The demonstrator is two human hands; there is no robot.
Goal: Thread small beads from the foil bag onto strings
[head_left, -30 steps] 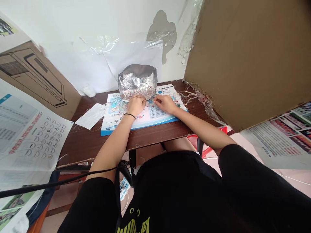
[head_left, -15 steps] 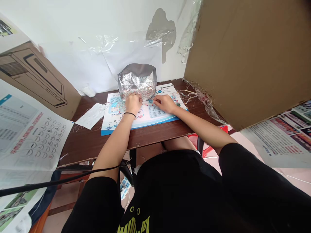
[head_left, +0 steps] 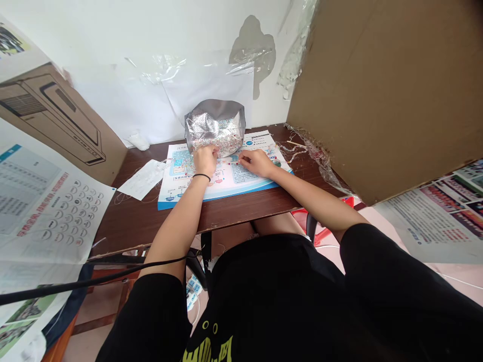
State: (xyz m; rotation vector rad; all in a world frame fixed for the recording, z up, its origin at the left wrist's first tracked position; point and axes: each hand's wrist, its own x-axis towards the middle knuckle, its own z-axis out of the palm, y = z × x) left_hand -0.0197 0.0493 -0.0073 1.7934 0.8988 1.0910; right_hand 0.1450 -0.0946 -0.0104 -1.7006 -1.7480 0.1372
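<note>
A silver foil bag (head_left: pixel 215 123) stands on its side against the wall, its mouth toward me, with many tiny beads (head_left: pixel 226 145) inside its lower part. At the bag's lower front edge is my left hand (head_left: pixel 206 161), fingers curled together; what they hold is too small to make out. To the right of the bag, above the printed booklet (head_left: pixel 245 177), my right hand (head_left: pixel 257 163) is closed in a pinch. Small red beads lie by its fingertips, and whatever sits within the pinch cannot be made out. More loose beads are scattered on the booklet around both hands.
The booklet lies on a dark brown table (head_left: pixel 226 211). White paper (head_left: pixel 142 180) is at the left, with tangled thread nearby. Bead strings (head_left: pixel 296 148) and crumpled clear plastic (head_left: pixel 320 161) lie at the right. Cardboard panels (head_left: pixel 385 90) flank both sides.
My left hand has shifted slightly left along the bag's front edge. My right hand stays almost in place. The whole view has moved a little.
</note>
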